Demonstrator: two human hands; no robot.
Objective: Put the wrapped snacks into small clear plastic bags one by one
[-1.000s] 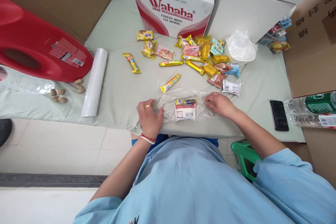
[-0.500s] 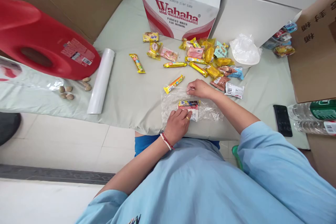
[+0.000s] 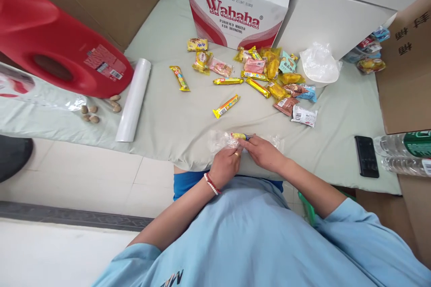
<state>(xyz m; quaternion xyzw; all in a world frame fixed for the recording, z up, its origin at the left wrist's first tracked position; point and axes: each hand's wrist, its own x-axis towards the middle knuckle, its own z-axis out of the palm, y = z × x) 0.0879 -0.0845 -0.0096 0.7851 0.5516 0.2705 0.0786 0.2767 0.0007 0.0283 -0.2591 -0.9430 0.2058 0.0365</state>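
At the table's near edge, a sheet of clear plastic film [image 3: 220,140] is folded over a few snack packets, its crumpled ends sticking out to both sides. A yellow and dark blue snack bar [image 3: 239,136] shows at the top of this bundle; the packets under it are hidden by my fingers. My left hand [image 3: 226,168], with a ring and a beaded bracelet, grips the bundle from the near left side. From the right, my right hand [image 3: 264,153] closes on it too, its fingertips meeting the left hand's. Beyond them lies a yellow snack bar [image 3: 226,106] on the cloth.
Several wrapped snacks [image 3: 256,66] lie heaped before the Wahaha carton [image 3: 235,13]. A white bowl [image 3: 319,65] with plastic inside stands right of them. A white film roll [image 3: 134,101] and red jug [image 3: 63,45] are at left, a phone [image 3: 367,156] and bottles [image 3: 404,143] at right.
The far side of the film has been folded toward me over the packets. My right hand has come nearer, and both hands now grip the bundle together.
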